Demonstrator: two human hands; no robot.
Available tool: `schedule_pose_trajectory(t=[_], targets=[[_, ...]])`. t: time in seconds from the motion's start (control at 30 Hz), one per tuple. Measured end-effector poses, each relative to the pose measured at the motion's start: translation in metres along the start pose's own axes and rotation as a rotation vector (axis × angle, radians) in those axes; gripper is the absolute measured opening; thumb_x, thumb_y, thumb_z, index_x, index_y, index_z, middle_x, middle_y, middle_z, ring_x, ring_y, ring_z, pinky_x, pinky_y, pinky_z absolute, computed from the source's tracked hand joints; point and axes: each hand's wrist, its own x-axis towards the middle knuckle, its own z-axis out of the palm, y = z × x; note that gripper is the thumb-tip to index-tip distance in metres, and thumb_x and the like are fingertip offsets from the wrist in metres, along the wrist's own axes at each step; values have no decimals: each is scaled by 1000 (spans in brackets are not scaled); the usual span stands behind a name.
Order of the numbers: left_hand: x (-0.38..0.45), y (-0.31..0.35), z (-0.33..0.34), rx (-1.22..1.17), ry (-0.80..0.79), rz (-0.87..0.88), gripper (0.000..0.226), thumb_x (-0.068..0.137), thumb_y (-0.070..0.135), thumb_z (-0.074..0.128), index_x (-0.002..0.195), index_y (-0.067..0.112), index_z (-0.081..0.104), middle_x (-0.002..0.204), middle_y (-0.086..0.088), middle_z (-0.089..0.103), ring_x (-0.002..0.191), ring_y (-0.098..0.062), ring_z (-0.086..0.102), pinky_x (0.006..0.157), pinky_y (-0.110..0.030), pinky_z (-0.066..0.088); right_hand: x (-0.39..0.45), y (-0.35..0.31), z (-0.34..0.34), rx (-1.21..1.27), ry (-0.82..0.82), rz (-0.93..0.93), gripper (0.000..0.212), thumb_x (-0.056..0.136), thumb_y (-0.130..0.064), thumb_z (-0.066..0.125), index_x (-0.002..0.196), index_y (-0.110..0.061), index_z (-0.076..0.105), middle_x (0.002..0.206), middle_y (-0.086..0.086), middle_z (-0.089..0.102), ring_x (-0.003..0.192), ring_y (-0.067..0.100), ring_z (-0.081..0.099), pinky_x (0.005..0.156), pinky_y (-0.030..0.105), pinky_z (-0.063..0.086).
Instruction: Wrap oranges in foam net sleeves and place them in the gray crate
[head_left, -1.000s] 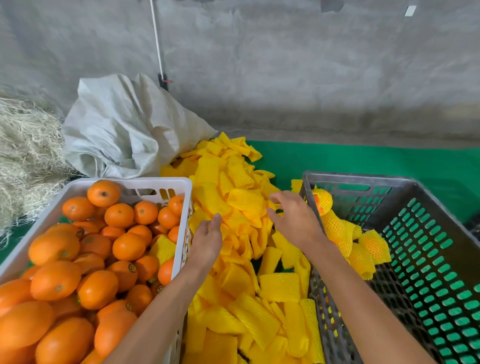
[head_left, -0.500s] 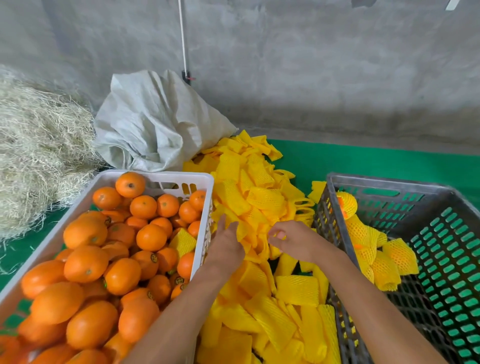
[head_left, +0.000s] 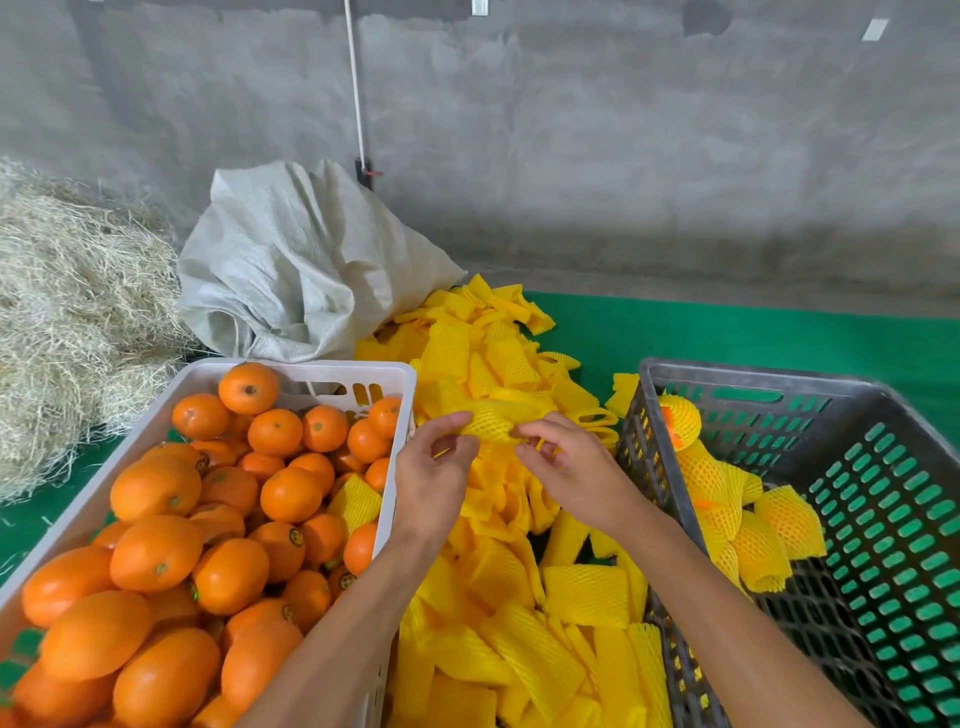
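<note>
Single head-worn wide-angle view, looking forward and down from close above both forearms, white crate of oranges (head_left: 156, 519) at lower left, gray crate (head_left: 883, 467) at lower right, pile of foam sleeves (head_left: 519, 623) centre, concrete wall (head_left: 623, 130) filling the top half; no second view.

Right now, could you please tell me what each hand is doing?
Left hand: pinches one end of a yellow foam net sleeve.
Right hand: fingers pinch the same sleeve's other end, above the pile.
</note>
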Motion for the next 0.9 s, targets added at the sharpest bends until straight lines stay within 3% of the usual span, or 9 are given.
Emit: schedule_pose_trajectory(t=[0.17,0.3,0.37,0.5,0.57,0.7,0.8,0.87,0.9], targets=[[-7,0,7,36,-181,-170,60,81,54,81,128,24,60,121,-3,66,104,-22,71,88,-44,62,-2,-10,6,55,7,-122,17,104,-15,58,108,-14,74,109,-8,61,102,6,62,83,16,51],[-8,0,9,-23,-228,-186,25,101,30,64,116,10,64,112,-14,71,87,-29,77,77,-49,64,-3,-13,10,98,109,-53,8,96,-25,72,95,-17,74,96,-11,67,92,6,68,81,28,59],[-9,-2,9,32,-208,-66,16,105,17,58,102,3,66,96,-16,69,84,-28,73,76,-50,64,-2,-17,11,113,188,99,18,87,-41,79,91,-27,68,89,-15,68,85,0,66,70,19,55],[-13,-2,14,-26,-240,13,15,104,10,58,103,-4,63,95,-19,66,89,-28,70,81,-42,64,-1,-21,10,106,188,275,31,88,-44,77,111,-33,61,105,-18,65,97,-1,62,79,20,54],[-12,-3,13,-86,-230,-18,13,104,5,57,111,-3,63,106,-13,71,102,-25,72,83,-36,63,0,-22,6,280,215,298,21,96,-25,71,116,-29,68,111,-10,70,108,11,66,88,31,58],[-11,-7,15,-78,-231,-204,22,104,-9,46,122,-6,59,117,-26,69,106,-36,71,83,-33,63,4,-33,6,1172,268,624,25,101,-1,56,124,-1,66,122,16,72,113,27,70,88,34,59],[-12,-6,17,-157,-272,-315,29,103,-11,43,123,-5,63,117,-28,70,102,-37,73,86,-45,63,5,-38,12,1359,235,799,29,104,-3,49,131,7,58,125,23,67,110,29,66,85,36,57],[-9,-1,14,-364,-249,-446,26,102,-7,46,117,-4,67,116,-26,72,101,-36,74,88,-48,62,5,-39,8,1380,225,840,22,106,-9,49,122,-1,62,108,19,70,95,25,67,80,33,57],[-7,1,11,-505,-237,-527,22,101,-2,49,115,-4,67,114,-25,73,98,-35,74,84,-46,63,6,-37,5,1390,222,867,14,105,-11,51,111,-6,63,91,14,68,77,20,65,65,27,57]])
